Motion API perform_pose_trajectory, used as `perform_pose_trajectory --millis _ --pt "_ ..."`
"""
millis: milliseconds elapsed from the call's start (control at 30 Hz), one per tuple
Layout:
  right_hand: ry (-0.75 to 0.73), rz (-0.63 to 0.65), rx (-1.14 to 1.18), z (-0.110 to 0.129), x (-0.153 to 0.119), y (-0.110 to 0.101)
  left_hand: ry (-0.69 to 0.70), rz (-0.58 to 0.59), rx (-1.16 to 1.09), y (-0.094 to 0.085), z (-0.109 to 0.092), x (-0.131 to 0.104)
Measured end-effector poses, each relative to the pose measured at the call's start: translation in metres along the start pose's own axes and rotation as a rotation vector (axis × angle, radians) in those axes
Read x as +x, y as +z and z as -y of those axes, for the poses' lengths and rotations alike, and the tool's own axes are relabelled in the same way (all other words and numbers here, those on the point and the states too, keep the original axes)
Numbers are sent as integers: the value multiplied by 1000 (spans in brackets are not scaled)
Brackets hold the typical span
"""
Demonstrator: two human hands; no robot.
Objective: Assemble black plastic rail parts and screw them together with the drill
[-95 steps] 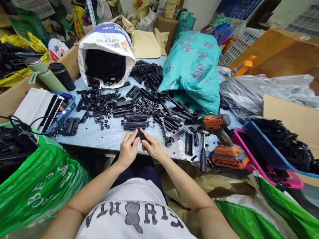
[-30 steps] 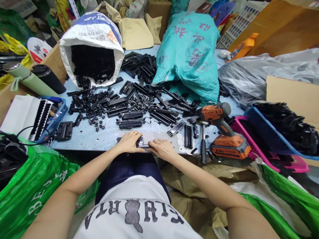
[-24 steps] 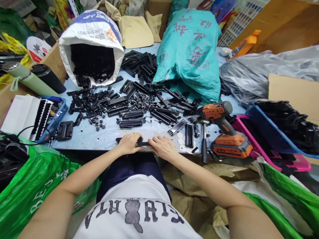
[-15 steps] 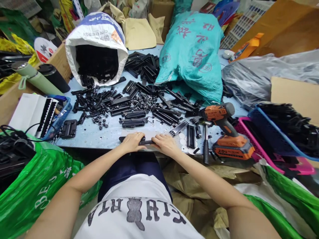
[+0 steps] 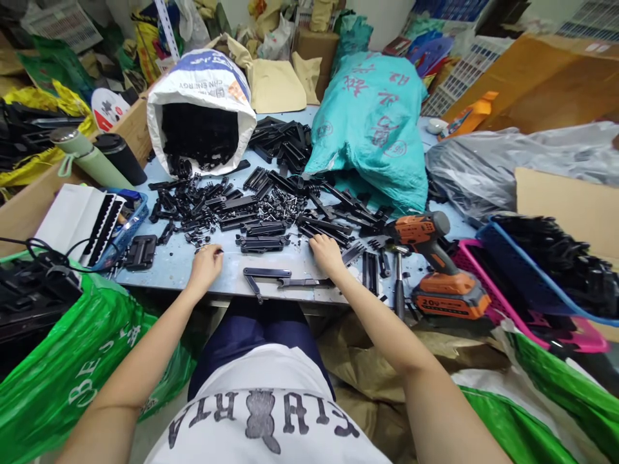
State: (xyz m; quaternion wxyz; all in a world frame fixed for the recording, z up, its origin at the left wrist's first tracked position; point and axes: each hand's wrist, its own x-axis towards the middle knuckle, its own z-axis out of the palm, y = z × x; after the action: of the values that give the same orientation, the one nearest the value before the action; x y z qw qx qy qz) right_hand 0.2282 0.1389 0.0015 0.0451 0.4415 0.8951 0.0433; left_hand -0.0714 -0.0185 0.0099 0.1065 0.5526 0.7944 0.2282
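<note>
My left hand [image 5: 207, 265] is over the left part of the worktop, its fingers pinched together. A tiny dark piece shows at the fingertips, too small to name. My right hand [image 5: 327, 256] reaches to the near edge of some long black plastic bars [image 5: 333, 227], fingers loosely bent, tips partly hidden. Between the hands, at the table's front edge, lies a black hinged assembly [image 5: 264, 273] with two arms folded out at an angle, touching another flat black bar [image 5: 307, 283]. Just behind it sit stacked black assemblies [image 5: 264, 242].
Small black parts and screws [image 5: 280, 206] are heaped mid-table. A white sack [image 5: 203, 77] and a teal sack [image 5: 372, 122] stand behind. An orange cordless drill [image 5: 430, 258] and a hammer [image 5: 399, 283] lie right, beside a blue basket [image 5: 532, 277]. Another blue basket [image 5: 130, 225] is left.
Both hands have let go of the black assembly at the front edge and moved apart: left hand to the left, right hand forward to the bars. The camera view has shifted slightly.
</note>
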Motion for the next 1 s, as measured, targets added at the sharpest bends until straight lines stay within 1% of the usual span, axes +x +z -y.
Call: perform_pose_trajectory --millis 67,100,133,167,233,333,433,533,567,633,733,800,867,933,1000 --pt "-7 25 -3 -1 2 1 5 107 -284 0 -12 -13" --pt "-4 30 -1 -1 1 1 -4 157 -372 1 -17 -19" --pt "-2 35 -4 -1 -2 2 -10 189 -408 1 -22 -23" --pt "3 40 -2 -1 -5 2 -5 199 -396 1 -25 -26" --pt "27 23 52 -1 -14 2 59 169 -277 1 -31 -29" --pt "35 -84 285 0 -25 -1 189 126 -55 -1 -37 -28" --pt "-60 -204 534 3 -32 -12 261 167 90 -5 -48 -28" --pt "-149 -254 686 12 -36 -26 322 237 233 -9 -62 -30" --pt "-172 -245 715 16 -37 -31 337 255 286 -11 -66 -31" --pt "-211 -188 747 24 -39 -38 374 288 366 -12 -71 -32" --pt "-230 -56 741 33 -40 -43 391 293 364 -6 -69 -33" --pt "-248 23 688 36 -40 -45 359 263 320 4 -61 -34" --pt "-276 76 595 39 -38 -47 354 202 299 15 -51 -37" --pt "-335 124 470 45 -36 -53 391 130 301 24 -42 -41" --pt "-413 172 319 53 -33 -61 432 69 301 29 -37 -44"
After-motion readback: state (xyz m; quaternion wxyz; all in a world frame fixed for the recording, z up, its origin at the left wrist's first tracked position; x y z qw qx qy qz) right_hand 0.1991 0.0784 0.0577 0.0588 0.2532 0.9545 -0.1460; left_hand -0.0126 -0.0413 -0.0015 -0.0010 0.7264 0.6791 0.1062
